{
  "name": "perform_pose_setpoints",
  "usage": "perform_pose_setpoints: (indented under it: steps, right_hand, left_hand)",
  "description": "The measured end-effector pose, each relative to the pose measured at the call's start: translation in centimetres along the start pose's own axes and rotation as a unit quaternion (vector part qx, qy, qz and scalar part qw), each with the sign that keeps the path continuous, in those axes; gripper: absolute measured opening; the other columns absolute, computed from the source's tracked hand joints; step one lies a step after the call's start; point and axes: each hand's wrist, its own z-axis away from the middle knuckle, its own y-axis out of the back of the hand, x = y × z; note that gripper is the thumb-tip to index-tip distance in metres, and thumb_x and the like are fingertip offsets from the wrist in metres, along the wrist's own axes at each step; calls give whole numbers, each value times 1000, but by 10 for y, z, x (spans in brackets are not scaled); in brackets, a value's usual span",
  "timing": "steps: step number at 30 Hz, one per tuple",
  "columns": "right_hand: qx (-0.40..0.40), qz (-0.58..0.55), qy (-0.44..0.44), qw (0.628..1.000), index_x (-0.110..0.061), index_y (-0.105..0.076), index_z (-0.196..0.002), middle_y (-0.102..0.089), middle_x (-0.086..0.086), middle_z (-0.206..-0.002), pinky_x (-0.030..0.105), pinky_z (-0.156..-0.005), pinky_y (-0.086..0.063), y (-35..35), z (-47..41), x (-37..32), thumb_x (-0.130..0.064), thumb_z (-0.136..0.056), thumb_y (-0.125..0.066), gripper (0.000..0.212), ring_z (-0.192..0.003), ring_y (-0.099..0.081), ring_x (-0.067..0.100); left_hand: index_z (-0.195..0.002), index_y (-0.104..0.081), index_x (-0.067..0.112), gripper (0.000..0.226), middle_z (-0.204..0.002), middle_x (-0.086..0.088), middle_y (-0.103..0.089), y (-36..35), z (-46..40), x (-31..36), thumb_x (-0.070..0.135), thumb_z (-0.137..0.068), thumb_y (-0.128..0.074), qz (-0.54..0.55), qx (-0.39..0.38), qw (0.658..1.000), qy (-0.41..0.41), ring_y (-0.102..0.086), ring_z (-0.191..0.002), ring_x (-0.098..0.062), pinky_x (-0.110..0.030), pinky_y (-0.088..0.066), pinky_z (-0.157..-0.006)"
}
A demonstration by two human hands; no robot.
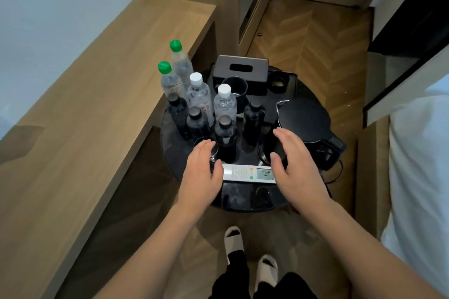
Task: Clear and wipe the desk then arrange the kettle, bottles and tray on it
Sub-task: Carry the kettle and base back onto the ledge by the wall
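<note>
A round dark table (pixel 243 198) carries a black kettle (pixel 302 122) at its right, a black tray (pixel 290 85) at the back, and several bottles at the left: two green-capped (pixel 178 60), two white-capped (pixel 224 103), several dark ones (pixel 254 120). A white remote (pixel 247 173) lies near the front edge. My left hand (pixel 201 175) hovers with relaxed fingers over a glass (pixel 204 144) and the remote's left end. My right hand (pixel 295 161) is spread above the kettle's near side and the remote's right end. Neither hand holds anything. The long wooden desk (pixel 97 114) runs along the left.
A grey tissue box (pixel 240 68) and black cups (pixel 234 86) stand on the tray at the back. A white bed (pixel 420 177) lies to the right. The kettle's cord (pixel 337 172) hangs off the table's right side. My feet in white slippers (pixel 234 239) stand on the wooden floor.
</note>
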Motion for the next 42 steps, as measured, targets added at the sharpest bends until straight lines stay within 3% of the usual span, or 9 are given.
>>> perform_pose_setpoints:
  steps: [5, 10, 12, 15, 19, 23, 25, 32, 42]
  right_hand:
    - [95, 45, 12, 994, -7, -48, -142, -49, 8, -145, 28, -115, -27, 26, -18, 33, -9, -95, -57, 47, -136, -42, 17]
    - [113, 73, -63, 989, -9, -48, -141, -51, 9, -144, 42, -114, -37, 39, -28, 76, -24, -95, -58, 50, -135, -45, 21]
    - [99, 37, -80, 991, -10, -46, -143, -48, 6, -146, 34, -115, -34, 38, -27, 89, -28, -96, -57, 51, -136, -42, 17]
    - [100, -8, -85, 991, -11, -45, -143, -45, 4, -148, 25, -112, -28, 34, -28, 99, -28, -97, -58, 51, -137, -38, 13]
    - [108, -54, -73, 990, -9, -42, -144, -42, 5, -148, 16, -113, -23, 33, -34, 102, -24, -94, -63, 57, -137, -33, 7]
    - [94, -82, -81, 989, -9, -40, -145, -42, 5, -147, 1, -107, -17, 35, -31, 113, -37, -90, -65, 67, -133, -30, 0]
    - [79, -103, -101, 986, -12, -41, -144, -43, 0, -143, 0, -105, -21, 35, -27, 117, -44, -87, -63, 69, -130, -34, 0]
    - [50, -151, -162, 974, -34, -55, -127, -61, -13, -116, 30, -96, -51, 38, -22, 129, -35, -86, -72, 45, -108, -59, 6]
    - [77, -206, -188, 957, -23, -55, -135, -59, -13, -121, 31, -102, -49, 41, -32, 117, -30, -86, -73, 53, -114, -57, 5]
  left_hand:
    - [-145, -47, 13, 46, -152, 1, -43, -23, -19, 25, 19, -100, -55, 16, -62, 997, -38, -36, -141, -12, -21, -26, -115]
    - [-146, -45, 14, 46, -149, 5, -44, -42, -27, 39, 19, -101, -54, 28, -82, 996, 7, -38, -130, -1, -2, -25, -102]
    - [-146, -44, 15, 46, -148, 6, -45, -50, -29, 42, 20, -101, -54, 28, -95, 995, 19, -37, -124, 4, 6, -20, -92]
    - [-146, -45, 15, 46, -149, 4, -45, -62, -36, 45, 20, -101, -54, 20, -112, 993, 24, -40, -130, -3, -2, -23, -98]
    - [-144, -46, 12, 45, -146, 3, -46, -71, -49, 56, 16, -101, -55, 26, -115, 993, 21, -43, -125, -4, 7, -27, -86]
    - [-146, -44, 14, 47, -148, 3, -45, -79, -60, 64, 19, -101, -55, 34, -119, 992, 16, -42, -133, -8, -13, -32, -106]
    - [-147, -42, 14, 48, -149, 3, -44, -82, -63, 67, 20, -101, -54, 39, -125, 991, 19, -41, -135, -8, -14, -28, -105]
    - [-147, -43, 14, 47, -149, 3, -44, -87, -65, 71, 19, -101, -55, 32, -137, 990, 22, -42, -135, -9, -12, -26, -102]
    - [-148, -42, 16, 48, -150, 4, -43, -90, -65, 73, 22, -101, -54, 25, -155, 987, 24, -44, -133, -10, -16, -30, -101]
